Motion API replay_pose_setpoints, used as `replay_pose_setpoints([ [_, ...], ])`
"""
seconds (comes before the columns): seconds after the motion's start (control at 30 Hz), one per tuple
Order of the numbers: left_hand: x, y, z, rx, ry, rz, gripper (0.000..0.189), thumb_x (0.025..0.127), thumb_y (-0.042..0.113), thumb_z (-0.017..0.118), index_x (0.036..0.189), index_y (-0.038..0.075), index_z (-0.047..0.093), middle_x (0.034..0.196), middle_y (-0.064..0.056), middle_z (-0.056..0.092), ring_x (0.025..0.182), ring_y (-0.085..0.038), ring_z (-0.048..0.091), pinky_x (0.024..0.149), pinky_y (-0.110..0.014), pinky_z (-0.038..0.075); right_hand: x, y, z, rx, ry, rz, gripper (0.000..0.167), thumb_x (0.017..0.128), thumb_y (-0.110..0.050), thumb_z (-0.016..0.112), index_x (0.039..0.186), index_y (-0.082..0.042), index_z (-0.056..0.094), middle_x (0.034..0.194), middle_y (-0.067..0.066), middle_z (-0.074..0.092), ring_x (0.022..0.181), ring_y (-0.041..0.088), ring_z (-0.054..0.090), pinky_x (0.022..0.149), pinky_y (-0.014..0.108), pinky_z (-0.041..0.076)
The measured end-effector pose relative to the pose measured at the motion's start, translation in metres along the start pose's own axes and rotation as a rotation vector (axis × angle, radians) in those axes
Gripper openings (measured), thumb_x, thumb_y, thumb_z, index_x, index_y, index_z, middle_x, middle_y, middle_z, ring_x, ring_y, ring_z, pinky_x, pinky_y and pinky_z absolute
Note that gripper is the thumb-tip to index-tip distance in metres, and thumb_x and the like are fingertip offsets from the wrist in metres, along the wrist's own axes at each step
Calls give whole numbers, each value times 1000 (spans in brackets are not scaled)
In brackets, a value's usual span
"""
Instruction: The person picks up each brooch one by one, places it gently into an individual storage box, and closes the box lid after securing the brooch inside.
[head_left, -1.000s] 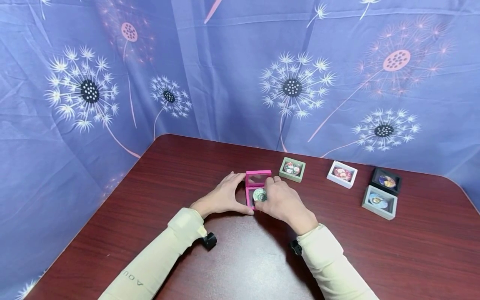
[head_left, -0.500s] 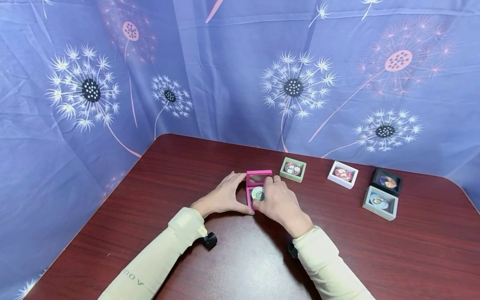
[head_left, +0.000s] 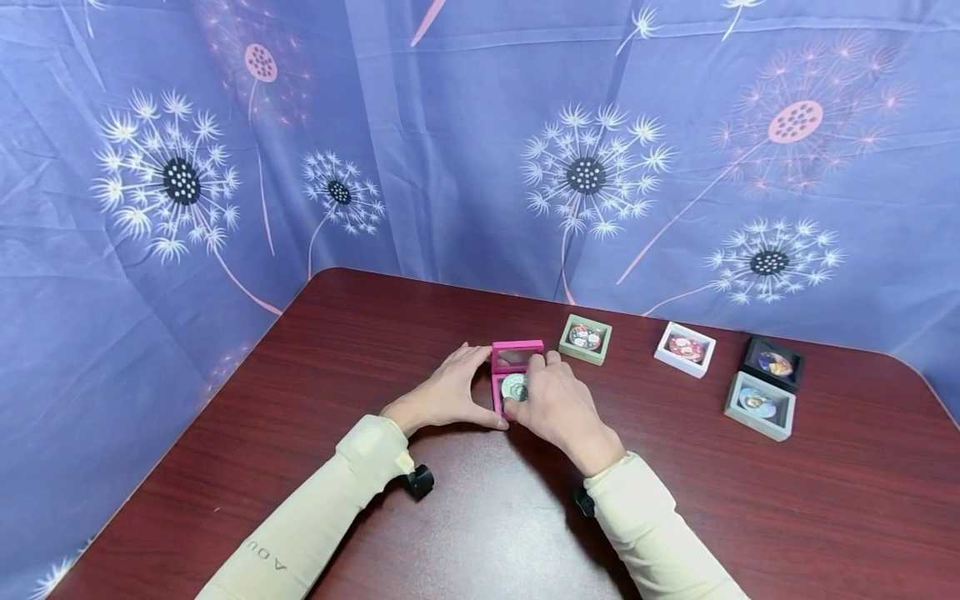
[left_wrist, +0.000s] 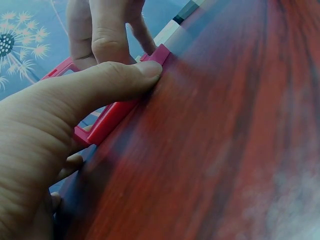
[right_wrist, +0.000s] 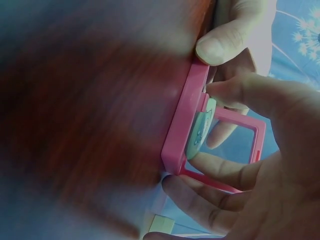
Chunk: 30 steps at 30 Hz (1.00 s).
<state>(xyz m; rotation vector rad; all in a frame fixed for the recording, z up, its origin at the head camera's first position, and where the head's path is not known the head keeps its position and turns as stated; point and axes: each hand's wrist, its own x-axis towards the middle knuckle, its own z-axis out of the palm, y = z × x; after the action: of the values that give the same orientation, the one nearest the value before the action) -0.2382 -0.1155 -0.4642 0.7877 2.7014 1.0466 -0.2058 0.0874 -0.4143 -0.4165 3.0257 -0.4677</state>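
Observation:
A small pink display case [head_left: 517, 344], its clear-windowed lid raised at the back, lies on the table under both hands. My left hand [head_left: 442, 392] holds it from the left, thumb [left_wrist: 132, 75] pressed on the near edge and fingers reaching round the far side. Over the lower half, my right hand [head_left: 562, 408] pinches a round pale green badge [right_wrist: 202, 130] by its edges between thumb and a finger. In the right wrist view the badge sits tilted at the case's inner face. Part of it is hidden by the right hand in the head view.
Behind and right of the case stands a green framed case [head_left: 585, 339] with a badge inside. Farther right are a white case [head_left: 685, 349], a black case [head_left: 772, 363] and a grey case [head_left: 760, 406] against it. A dandelion-print cloth [head_left: 465, 167] hangs behind the dark red table [head_left: 360, 333].
My right hand has shifted slightly left with the badge, bringing it farther over the pink case. The left hand and the case have stayed put.

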Motion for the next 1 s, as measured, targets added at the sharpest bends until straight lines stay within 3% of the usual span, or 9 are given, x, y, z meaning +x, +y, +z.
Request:
replay_pose_setpoints([
  [1.0,-1,2,-1,-6,0,-15,113,72,48,97,163,14,38,164,-6,43,160,-39,15,130,-51,9,-1,0,-1,-4,-15,-6,64,89,-34,85,128,10,59,114,23,54,103,38,61,80,54,61],
])
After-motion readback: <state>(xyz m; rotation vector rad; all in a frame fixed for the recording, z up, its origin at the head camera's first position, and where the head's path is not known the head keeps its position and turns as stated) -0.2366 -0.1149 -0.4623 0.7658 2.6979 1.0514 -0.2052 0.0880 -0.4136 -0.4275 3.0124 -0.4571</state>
